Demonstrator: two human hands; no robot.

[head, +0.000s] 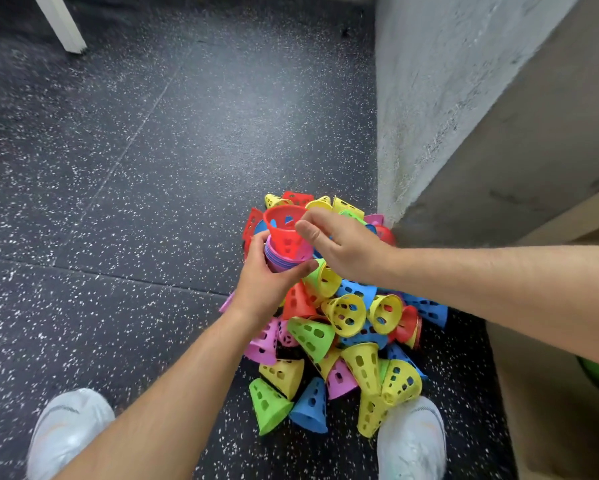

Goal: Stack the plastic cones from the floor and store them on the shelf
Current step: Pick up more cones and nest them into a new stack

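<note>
Speckled dark rubber floor [118,168] fills our view. Our left hand [267,285] curls around a nested purple stack [279,263], mouths up, its long axis near upright. At its twelve o'clock the red cone [284,233] sits partway in, narrow end down. Our right hand [346,247], reaching in from three o'clock, pinches its rim. We judge a straight push toward six o'clock would seat it. Loose cones [346,341] lie heaped at five o'clock, beside the concrete wall [429,98].

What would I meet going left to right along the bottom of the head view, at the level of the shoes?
In order: left shoe → green cone → blue cone → right shoe. The yellow cone that overlaps the right shoe is left out.
</note>
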